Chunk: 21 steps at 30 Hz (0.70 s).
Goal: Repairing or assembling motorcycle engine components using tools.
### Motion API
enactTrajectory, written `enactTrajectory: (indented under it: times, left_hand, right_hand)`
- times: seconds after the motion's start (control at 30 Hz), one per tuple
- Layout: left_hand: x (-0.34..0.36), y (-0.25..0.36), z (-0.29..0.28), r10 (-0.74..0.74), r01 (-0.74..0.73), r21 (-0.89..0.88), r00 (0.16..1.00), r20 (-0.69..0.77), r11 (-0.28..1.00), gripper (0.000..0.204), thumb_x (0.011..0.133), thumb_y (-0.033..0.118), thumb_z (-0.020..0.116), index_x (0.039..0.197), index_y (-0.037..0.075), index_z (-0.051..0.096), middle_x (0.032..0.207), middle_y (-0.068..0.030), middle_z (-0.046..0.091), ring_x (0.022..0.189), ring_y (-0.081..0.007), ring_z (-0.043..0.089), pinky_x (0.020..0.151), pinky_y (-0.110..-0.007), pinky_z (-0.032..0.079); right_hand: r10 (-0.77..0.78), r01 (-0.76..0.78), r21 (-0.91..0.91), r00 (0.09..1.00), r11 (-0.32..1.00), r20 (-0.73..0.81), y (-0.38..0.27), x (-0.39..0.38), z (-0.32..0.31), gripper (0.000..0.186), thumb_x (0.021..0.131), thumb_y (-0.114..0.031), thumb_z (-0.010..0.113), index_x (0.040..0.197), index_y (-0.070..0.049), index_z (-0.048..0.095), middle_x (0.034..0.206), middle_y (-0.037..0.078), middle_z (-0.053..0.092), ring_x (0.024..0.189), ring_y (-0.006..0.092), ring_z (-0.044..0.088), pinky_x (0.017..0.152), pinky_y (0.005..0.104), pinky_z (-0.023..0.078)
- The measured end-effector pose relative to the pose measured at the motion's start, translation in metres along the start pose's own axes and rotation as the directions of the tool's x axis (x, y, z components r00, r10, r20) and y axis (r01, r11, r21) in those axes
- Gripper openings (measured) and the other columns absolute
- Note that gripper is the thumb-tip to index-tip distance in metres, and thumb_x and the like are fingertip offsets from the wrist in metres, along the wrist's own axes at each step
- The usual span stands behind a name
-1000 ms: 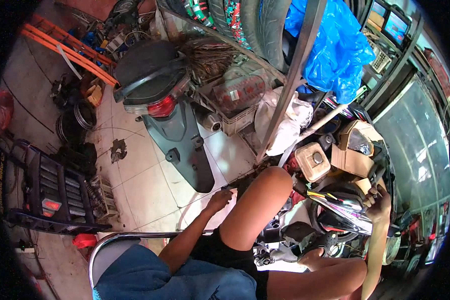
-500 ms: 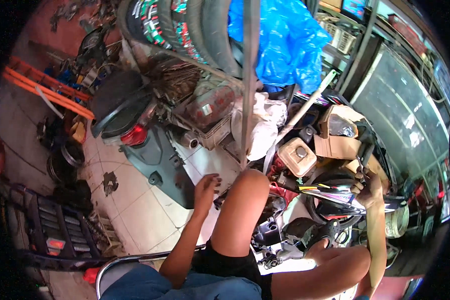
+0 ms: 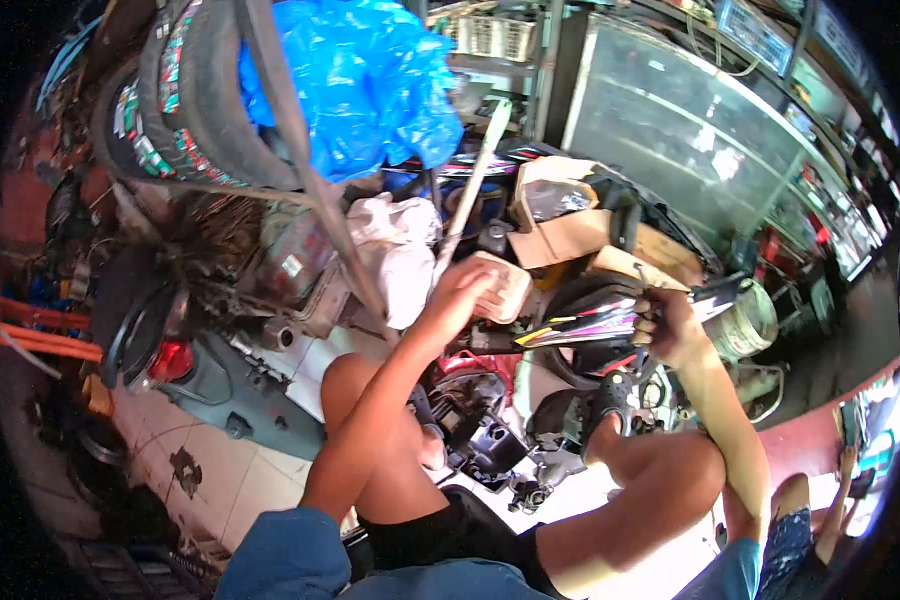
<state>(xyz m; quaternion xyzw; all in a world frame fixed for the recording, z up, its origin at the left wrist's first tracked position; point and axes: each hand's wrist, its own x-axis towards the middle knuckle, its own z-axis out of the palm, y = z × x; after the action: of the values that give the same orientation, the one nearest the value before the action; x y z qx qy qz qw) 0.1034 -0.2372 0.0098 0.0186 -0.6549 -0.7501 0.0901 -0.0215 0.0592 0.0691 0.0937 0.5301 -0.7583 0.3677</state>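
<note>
My left hand (image 3: 465, 290) reaches out in front of the beige plastic container (image 3: 511, 292), its fingers extended and somewhat blurred. I cannot tell whether it touches the container. Over the black motorcycle body panel (image 3: 590, 322) with yellow, white and pink stripes, my right hand (image 3: 670, 325) is closed on a slim metal tool (image 3: 644, 282). Only a short end of that tool shows above the fingers; its kind is unclear. Below, between my feet, lie black motorcycle parts (image 3: 492, 440) and a red part (image 3: 480, 368).
An open cardboard box (image 3: 560, 235) stands behind the container, beside a pale pole (image 3: 475, 185). Tyres (image 3: 205, 100) and a blue plastic sheet (image 3: 355, 90) fill a rack behind a metal post (image 3: 305, 160). At far right, another person (image 3: 795, 520) is partly visible.
My left hand has swung from beside my left knee up and right to the beige container. My view has turned right. The right hand keeps its grip on the tool, now lower over the panel.
</note>
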Motion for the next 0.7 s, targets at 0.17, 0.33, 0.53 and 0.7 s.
enactTrajectory:
  times: [0.17,0.33,0.53,0.7]
  left_hand:
    - [0.020,-0.063,0.059,-0.464,0.539,-0.271,0.835,0.296,0.797,0.055,0.091,0.054,0.044,0.117,0.007,0.056,0.110,-0.0080,0.064,0.094,-0.0205,0.063,0.080,-0.037,0.050]
    - [0.001,-0.096,0.077,-0.448,0.583,-0.382,0.806,0.388,0.717,0.050,0.094,0.048,0.039,0.117,0.007,0.054,0.109,-0.0092,0.063,0.095,-0.0231,0.062,0.084,-0.037,0.048]
    - [0.001,-0.144,0.079,-0.534,0.508,-0.570,0.834,0.138,0.646,0.027,0.095,0.027,0.041,0.101,0.007,0.057,0.093,-0.0063,0.065,0.084,-0.0203,0.062,0.080,-0.034,0.047]
    - [0.005,-0.121,0.074,-0.568,0.415,-0.604,0.819,-0.077,0.681,0.018,0.095,0.021,0.039,0.097,0.008,0.050,0.083,-0.0073,0.063,0.074,-0.0210,0.062,0.065,-0.034,0.050]
  right_hand:
    - [0.107,-0.097,-0.224,0.994,0.970,0.033,0.037,0.012,0.012,0.013,0.089,-0.021,0.041,0.081,-0.014,0.047,0.064,-0.002,0.047,0.044,0.0082,0.031,0.040,0.0233,0.025]
    - [0.357,-0.233,-0.632,0.931,0.739,0.073,0.074,0.036,0.019,0.019,0.095,-0.026,0.043,0.091,-0.012,0.055,0.067,-0.003,0.053,0.044,0.0056,0.035,0.037,0.0221,0.025]
    - [0.358,-0.161,-0.776,0.930,0.610,0.089,0.098,0.049,0.028,0.024,0.093,-0.030,0.048,0.099,-0.010,0.059,0.071,-0.001,0.055,0.047,0.0047,0.036,0.041,0.0212,0.028]
    - [0.419,-0.142,-0.838,0.901,0.527,0.111,0.097,0.056,0.024,0.022,0.089,-0.026,0.055,0.103,-0.009,0.060,0.072,0.000,0.055,0.048,0.0054,0.039,0.041,0.0219,0.028]
